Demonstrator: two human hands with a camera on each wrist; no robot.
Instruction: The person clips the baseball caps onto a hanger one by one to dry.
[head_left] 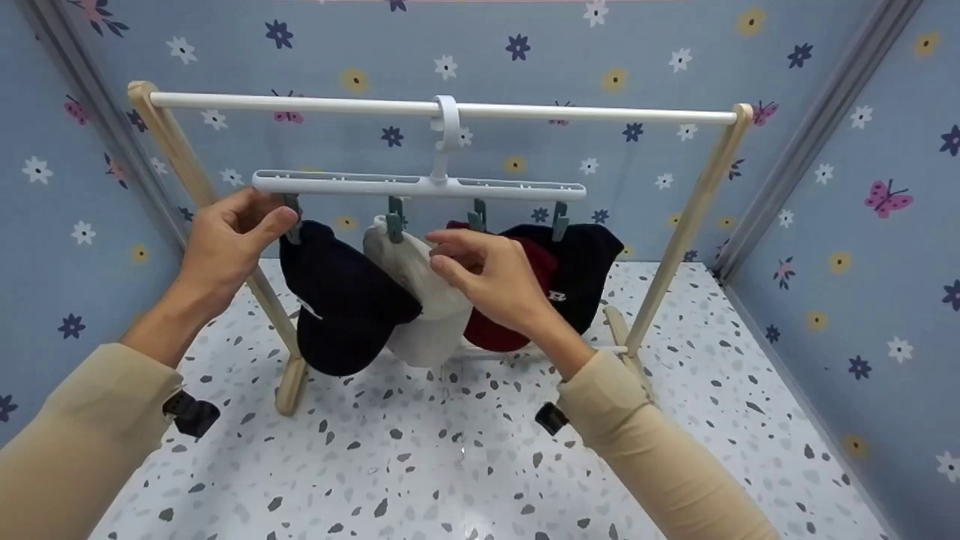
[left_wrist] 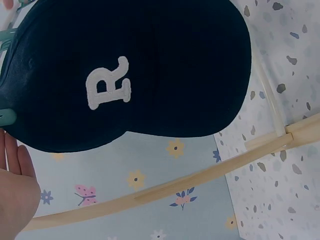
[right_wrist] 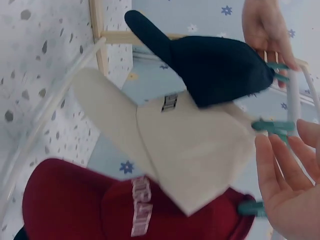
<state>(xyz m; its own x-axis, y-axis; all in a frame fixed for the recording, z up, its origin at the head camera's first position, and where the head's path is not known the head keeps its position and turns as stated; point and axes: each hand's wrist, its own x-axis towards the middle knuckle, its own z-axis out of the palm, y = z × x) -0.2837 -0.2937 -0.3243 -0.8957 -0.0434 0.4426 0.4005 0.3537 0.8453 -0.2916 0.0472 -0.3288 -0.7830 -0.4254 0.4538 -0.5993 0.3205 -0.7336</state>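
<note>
From a white clip hanger (head_left: 360, 184) hang a navy cap (head_left: 337, 307), a cream cap (head_left: 442, 330), a dark red cap (head_left: 495, 334) and a black cap (head_left: 592, 262), held by green clips (head_left: 395, 221). At the hanger's left end, my left hand (head_left: 225, 244) has its thumb and fingers about the navy cap's clip; its fingers look loosely extended in the left wrist view. My right hand (head_left: 491, 277) hovers before the cream and red caps, fingers slightly bent and holding nothing. A white R marks the navy cap (left_wrist: 170, 75) in the left wrist view.
The hanger hooks over the white rail (head_left: 600, 112) of a wooden-legged rack (head_left: 679, 247). Beneath lies a speckled white floor (head_left: 450, 465). Blue flowered walls (head_left: 847, 285) stand behind and at both sides.
</note>
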